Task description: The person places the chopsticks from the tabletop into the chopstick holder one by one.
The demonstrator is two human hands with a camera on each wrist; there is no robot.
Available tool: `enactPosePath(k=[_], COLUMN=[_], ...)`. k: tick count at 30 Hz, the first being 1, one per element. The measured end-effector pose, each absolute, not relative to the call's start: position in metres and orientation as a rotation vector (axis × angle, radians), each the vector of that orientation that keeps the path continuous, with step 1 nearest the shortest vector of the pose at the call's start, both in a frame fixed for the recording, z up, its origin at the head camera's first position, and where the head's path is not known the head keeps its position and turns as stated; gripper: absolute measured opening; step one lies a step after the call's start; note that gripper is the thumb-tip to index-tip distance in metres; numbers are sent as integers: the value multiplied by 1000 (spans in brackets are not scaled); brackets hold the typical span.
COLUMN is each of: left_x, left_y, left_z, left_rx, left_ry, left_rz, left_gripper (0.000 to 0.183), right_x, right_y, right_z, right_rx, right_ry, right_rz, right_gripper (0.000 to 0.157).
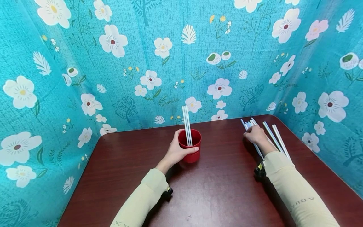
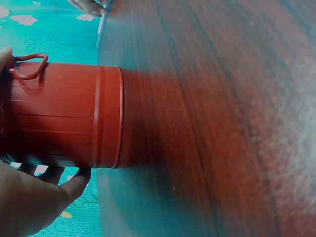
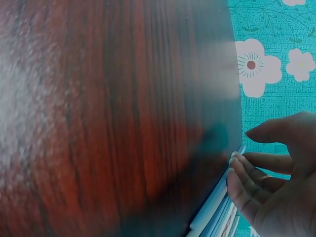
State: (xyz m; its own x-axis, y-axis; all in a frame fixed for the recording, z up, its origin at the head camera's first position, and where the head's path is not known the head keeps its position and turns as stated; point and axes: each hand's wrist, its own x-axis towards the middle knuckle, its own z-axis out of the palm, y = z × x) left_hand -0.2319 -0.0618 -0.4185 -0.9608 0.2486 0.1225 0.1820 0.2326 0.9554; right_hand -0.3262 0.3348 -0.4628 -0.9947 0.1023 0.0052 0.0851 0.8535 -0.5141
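My left hand [image 1: 180, 149] grips a small red bucket [image 1: 193, 157], its thumb across the near side and its fingers round the far left. In the left wrist view, the bucket [image 2: 64, 113] shows a small wire handle [image 2: 34, 68]. Several slender white sticks [image 1: 187, 124] lean inside it; whether they are straws or chopsticks I cannot tell. At the right, my right hand [image 1: 256, 135] is over a loose bundle of similar sticks [image 1: 246, 123]. In the right wrist view, its fingertips [image 3: 233, 170] touch the nearest stick [image 3: 212, 202], while the thumb stays apart.
More pale sticks [image 1: 279, 138] lie to the right of the right hand, some bluish. The dark red-brown wooden table [image 1: 215, 189] carries everything. Turquoise floral cloth [image 1: 175, 63] hangs behind the table and along both sides.
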Motion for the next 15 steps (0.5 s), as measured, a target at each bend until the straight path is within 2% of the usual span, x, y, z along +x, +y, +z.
enactPosePath(k=[8,15], left_x=[-235,-235], left_y=[-62,-62], left_z=[-423,-420], left_rx=[417,420], left_ry=[2413,2417], left_rz=[1878,1881], left_gripper=[91,92], right_x=[-325,-326], right_y=[332,337], right_z=[-462,-460], right_rx=[-176,-151], right_ry=[-3025,-2948], right_rz=[780,820], right_gripper=[44,37])
